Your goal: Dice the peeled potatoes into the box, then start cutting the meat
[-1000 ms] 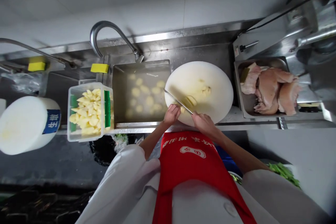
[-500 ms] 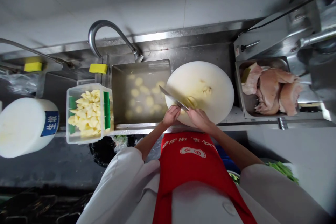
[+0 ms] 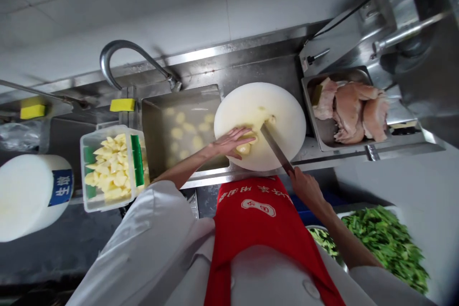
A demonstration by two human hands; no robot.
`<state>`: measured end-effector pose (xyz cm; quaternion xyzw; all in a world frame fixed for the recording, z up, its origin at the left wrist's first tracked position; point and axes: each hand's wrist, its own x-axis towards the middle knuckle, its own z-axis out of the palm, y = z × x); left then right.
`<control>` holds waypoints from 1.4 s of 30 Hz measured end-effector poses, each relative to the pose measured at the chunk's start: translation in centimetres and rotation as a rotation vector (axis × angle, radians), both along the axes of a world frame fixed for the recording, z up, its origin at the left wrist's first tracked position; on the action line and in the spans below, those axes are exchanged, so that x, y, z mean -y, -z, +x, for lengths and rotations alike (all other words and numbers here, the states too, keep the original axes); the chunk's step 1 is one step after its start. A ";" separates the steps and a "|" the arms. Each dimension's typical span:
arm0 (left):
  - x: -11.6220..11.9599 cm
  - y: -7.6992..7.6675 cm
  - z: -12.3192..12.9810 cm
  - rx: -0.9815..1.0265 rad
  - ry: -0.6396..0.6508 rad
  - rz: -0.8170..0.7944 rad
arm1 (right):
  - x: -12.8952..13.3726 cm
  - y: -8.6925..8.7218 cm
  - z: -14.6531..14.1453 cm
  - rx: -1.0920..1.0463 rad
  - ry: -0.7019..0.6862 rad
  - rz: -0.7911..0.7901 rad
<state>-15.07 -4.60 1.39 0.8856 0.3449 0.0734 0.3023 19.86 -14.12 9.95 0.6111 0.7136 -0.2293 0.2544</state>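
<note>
My right hand (image 3: 306, 187) grips the handle of a kitchen knife (image 3: 276, 147) in front of the round white cutting board (image 3: 283, 100). The blade slants up and left across the board, its tip beside some small scraps (image 3: 271, 119). My left hand (image 3: 231, 142) reaches over the board's left part, fingers stretched and apart. Peeled potato pieces (image 3: 244, 148) lie by its fingertips and thumb; the hand partly covers them, and I cannot tell whether it touches them. Left of the board, several peeled potatoes (image 3: 189, 127) sit under water in a steel sink (image 3: 224, 165).
A clear plastic tub (image 3: 86, 177) of cut potato chunks stands left of the sink, below a curved faucet (image 3: 107, 57) and a yellow sponge (image 3: 122, 105). A metal tray (image 3: 322, 141) of raw meat (image 3: 349, 107) is at right. Leafy greens (image 3: 387, 244) lie lower right.
My hands have moved apart. The right has carried the knife away from the potato, down and right; the left has opened and shifted over the pieces. The view has turned slightly.
</note>
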 end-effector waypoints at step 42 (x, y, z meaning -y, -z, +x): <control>9.0 2.1 10.9 -0.071 -1.078 0.047 | -2.9 -0.2 -14.4 -0.112 0.025 -0.036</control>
